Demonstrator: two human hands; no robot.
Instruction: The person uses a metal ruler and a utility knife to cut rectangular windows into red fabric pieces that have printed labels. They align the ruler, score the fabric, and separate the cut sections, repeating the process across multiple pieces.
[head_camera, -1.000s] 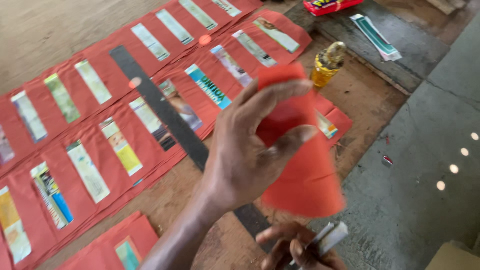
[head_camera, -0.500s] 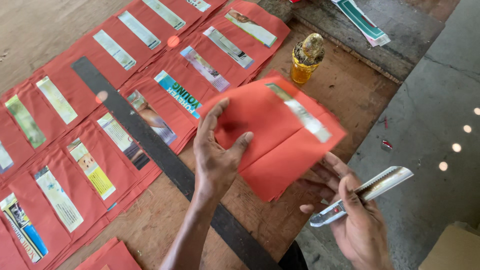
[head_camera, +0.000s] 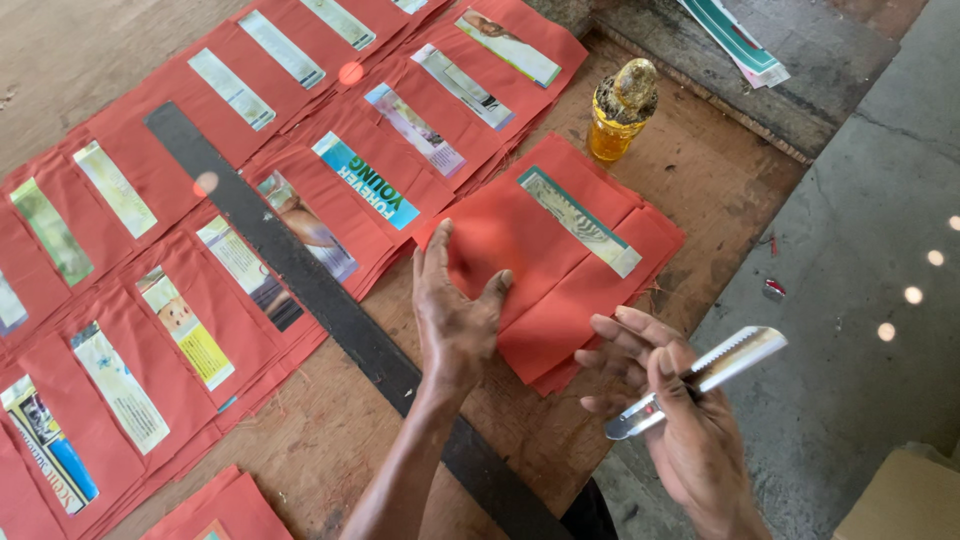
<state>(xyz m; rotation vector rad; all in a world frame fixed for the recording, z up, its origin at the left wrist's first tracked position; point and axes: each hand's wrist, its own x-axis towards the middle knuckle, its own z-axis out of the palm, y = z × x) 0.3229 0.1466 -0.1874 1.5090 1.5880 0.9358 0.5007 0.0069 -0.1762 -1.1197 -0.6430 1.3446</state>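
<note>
My left hand (head_camera: 455, 310) lies flat, fingers spread, on a red paper envelope (head_camera: 555, 255) with a printed strip glued across it. That envelope rests on top of a small stack of the same kind on the wooden board. My right hand (head_camera: 675, 415) hovers just right of the stack and holds a metal blade with a toothed edge (head_camera: 700, 375), its tip pointing up and right. The fingers of that hand reach toward the envelope's lower edge.
Rows of red envelopes with printed strips (head_camera: 200, 260) cover the board to the left. A long dark ruler (head_camera: 330, 300) runs diagonally across them. A small yellow glue bottle (head_camera: 620, 110) stands behind the stack. Grey concrete floor (head_camera: 860, 250) lies to the right.
My left hand brought the red envelope down from in front of the camera and laid it flat on the stack. My right hand with the blade came up beside it.
</note>
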